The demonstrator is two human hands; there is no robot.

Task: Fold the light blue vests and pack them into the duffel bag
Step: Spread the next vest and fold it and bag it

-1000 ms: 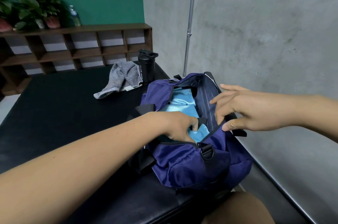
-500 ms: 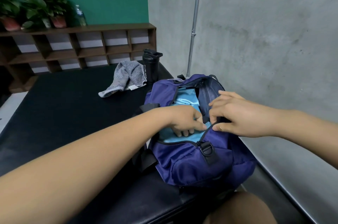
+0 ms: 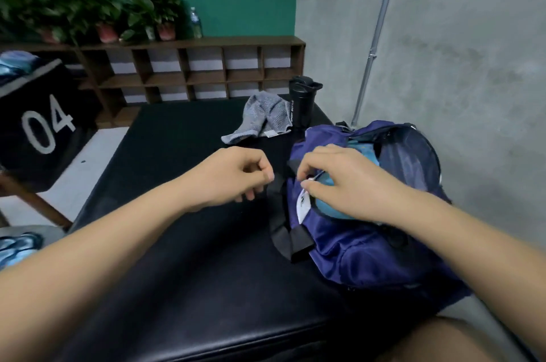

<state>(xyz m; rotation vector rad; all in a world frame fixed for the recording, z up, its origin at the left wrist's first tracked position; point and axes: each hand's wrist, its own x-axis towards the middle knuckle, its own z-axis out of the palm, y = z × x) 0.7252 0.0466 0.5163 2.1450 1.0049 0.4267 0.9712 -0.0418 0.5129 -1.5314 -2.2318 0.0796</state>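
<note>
Two bare hands are busy at the right end of the black table (image 3: 177, 243). The right hand (image 3: 339, 184) lies on top of the navy duffel bag (image 3: 369, 255), its thumb and forefinger pinching the edge of the opening by a white tag (image 3: 302, 208). Light blue vests (image 3: 362, 151) lie inside the bag, showing on either side of that hand. The left hand (image 3: 233, 175) hovers just beside the bag's black strap (image 3: 280, 213), fingers curled on nothing. A grey cloth (image 3: 260, 116) and a black bottle (image 3: 302, 101) sit behind.

We see our right hand (image 3: 339, 181) pinching the edge of the bag (image 3: 369, 255) over the vest (image 3: 362, 151) inside, our left hand (image 3: 233, 176) curled and empty just beside, above the table (image 3: 177, 243).
</note>
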